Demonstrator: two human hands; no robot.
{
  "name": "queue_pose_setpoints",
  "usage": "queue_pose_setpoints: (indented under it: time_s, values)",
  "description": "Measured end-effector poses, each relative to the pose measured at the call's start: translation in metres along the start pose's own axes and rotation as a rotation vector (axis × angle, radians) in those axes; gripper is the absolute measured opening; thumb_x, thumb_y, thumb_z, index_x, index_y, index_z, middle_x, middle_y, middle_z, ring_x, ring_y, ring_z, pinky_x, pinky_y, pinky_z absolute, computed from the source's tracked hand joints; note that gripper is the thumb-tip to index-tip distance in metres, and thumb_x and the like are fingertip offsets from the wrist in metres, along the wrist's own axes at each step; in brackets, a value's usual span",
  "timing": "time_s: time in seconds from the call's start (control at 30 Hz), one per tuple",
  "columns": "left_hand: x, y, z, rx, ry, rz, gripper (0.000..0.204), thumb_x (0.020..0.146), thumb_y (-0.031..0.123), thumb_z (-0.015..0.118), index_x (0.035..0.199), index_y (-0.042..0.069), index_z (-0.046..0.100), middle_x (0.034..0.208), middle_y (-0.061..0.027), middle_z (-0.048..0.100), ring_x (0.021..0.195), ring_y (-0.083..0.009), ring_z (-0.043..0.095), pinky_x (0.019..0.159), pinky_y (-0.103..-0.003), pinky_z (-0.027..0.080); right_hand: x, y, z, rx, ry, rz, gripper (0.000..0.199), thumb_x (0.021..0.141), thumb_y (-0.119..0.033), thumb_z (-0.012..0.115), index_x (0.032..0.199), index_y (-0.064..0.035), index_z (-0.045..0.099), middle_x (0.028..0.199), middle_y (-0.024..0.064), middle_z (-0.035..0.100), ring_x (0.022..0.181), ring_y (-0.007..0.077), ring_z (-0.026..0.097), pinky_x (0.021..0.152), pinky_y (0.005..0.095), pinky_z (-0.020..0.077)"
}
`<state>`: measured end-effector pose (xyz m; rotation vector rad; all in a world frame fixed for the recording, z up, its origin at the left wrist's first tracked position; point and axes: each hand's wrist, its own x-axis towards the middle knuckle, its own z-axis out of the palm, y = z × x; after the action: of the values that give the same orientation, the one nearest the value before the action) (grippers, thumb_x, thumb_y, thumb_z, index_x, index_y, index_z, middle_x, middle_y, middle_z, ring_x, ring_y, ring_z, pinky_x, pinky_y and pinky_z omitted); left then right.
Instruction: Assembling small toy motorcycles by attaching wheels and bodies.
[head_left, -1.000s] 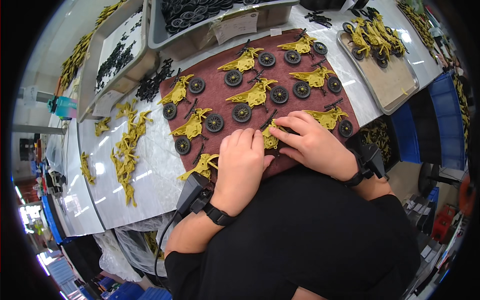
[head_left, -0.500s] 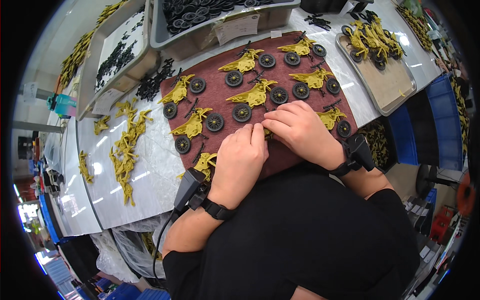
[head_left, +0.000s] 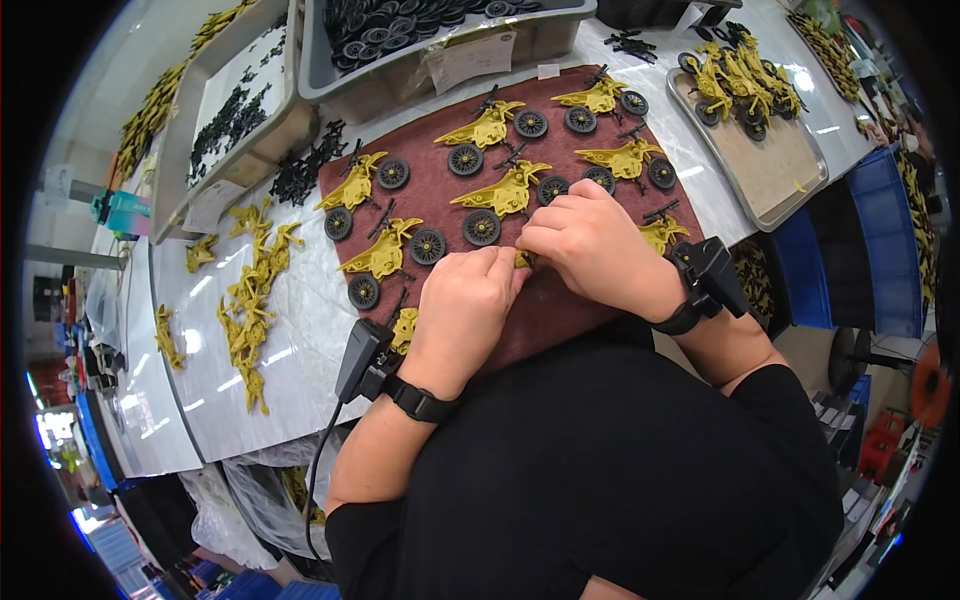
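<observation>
My left hand [head_left: 462,308] and my right hand [head_left: 592,243] meet over the near part of a dark red cloth [head_left: 440,190]. Between their closed fingertips is a small yellow plastic part [head_left: 524,259], mostly covered by the fingers. Beyond them, yellow toy motorcycle bodies [head_left: 502,190] lie in rows on the cloth, with black handlebars [head_left: 382,217] and black spoked wheels [head_left: 482,227] set beside or against them. Under my left wrist one yellow body [head_left: 404,330] is partly hidden. Another yellow body [head_left: 660,234] shows just past my right wrist.
Loose yellow parts [head_left: 245,325] are strewn on the table to the left. A grey bin [head_left: 400,88] of black wheels stands at the back, beside a tray [head_left: 275,145] of small black parts. On the right, a metal tray [head_left: 780,200] carries assembled toy motorcycles [head_left: 745,80].
Both hands have shifted slightly left, and my left hand has moved a little lower. More of the yellow part shows between the fingertips. The toys on the cloth keep their arrangement.
</observation>
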<state>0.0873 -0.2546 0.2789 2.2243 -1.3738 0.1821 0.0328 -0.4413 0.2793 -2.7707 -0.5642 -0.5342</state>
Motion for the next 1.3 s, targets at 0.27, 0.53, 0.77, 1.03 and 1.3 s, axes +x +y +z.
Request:
queue_pose_setpoints:
  time_s: [0.27, 0.53, 0.77, 1.03, 1.3]
  values:
    - [-0.007, 0.001, -0.009, -0.014, 0.115, 0.023, 0.035, 0.073, 0.010, 0.074, 0.105, 0.002, 0.065, 0.098, -0.0096, 0.065, 0.088, -0.0276, 0.062, 0.077, -0.037, 0.049, -0.014, -0.003, -0.011, 0.552, 0.111, 0.323, 0.032, 0.072, -0.001, 0.069, 0.104, -0.0054, 0.068, 0.101, 0.0075, 0.065, 0.093, 0.0233, 0.064, 0.081, 0.0352, 0.0506]
    - [-0.023, 0.003, -0.025, -0.436, -0.014, -0.268, 0.075, 0.073, 0.032, 0.078, 0.133, 0.001, 0.046, 0.125, -0.0162, 0.053, 0.112, -0.0329, 0.053, 0.091, -0.039, 0.045, -0.040, -0.005, -0.012, 0.458, 0.306, 0.012, 0.037, 0.072, 0.009, 0.062, 0.105, -0.0034, 0.070, 0.110, 0.0138, 0.065, 0.096, 0.0267, 0.065, 0.081, 0.0341, 0.0534]
    - [-0.021, 0.003, -0.020, -0.985, -0.015, -0.666, 0.025, 0.088, 0.014, 0.067, 0.106, -0.002, 0.065, 0.090, -0.0084, 0.068, 0.084, -0.0129, 0.063, 0.076, -0.026, 0.049, -0.050, 0.004, -0.008, 0.441, 0.402, -0.009, 0.035, 0.080, 0.008, 0.058, 0.113, -0.0002, 0.065, 0.111, 0.0151, 0.065, 0.097, 0.0263, 0.066, 0.085, 0.0333, 0.0524]
    - [-0.014, 0.017, -0.028, -0.517, 0.097, -0.411, 0.021, 0.074, -0.003, 0.068, 0.095, -0.002, 0.070, 0.086, -0.0136, 0.067, 0.080, -0.0243, 0.064, 0.075, -0.031, 0.049, -0.051, -0.010, -0.012, 0.795, 0.122, 0.385, 0.046, 0.083, -0.019, 0.071, 0.121, 0.0027, 0.056, 0.108, 0.0184, 0.062, 0.102, 0.0309, 0.060, 0.088, 0.0354, 0.0470]
    - [-0.018, 0.013, -0.018, -0.473, 0.076, -0.356, 0.020, 0.075, -0.002, 0.070, 0.095, -0.001, 0.069, 0.082, -0.0108, 0.065, 0.075, -0.0222, 0.063, 0.070, -0.029, 0.048, -0.046, -0.019, -0.008, 0.819, 0.110, 0.558, 0.037, 0.080, -0.022, 0.074, 0.106, 0.0022, 0.062, 0.098, 0.0159, 0.063, 0.093, 0.0316, 0.061, 0.079, 0.0367, 0.0481]
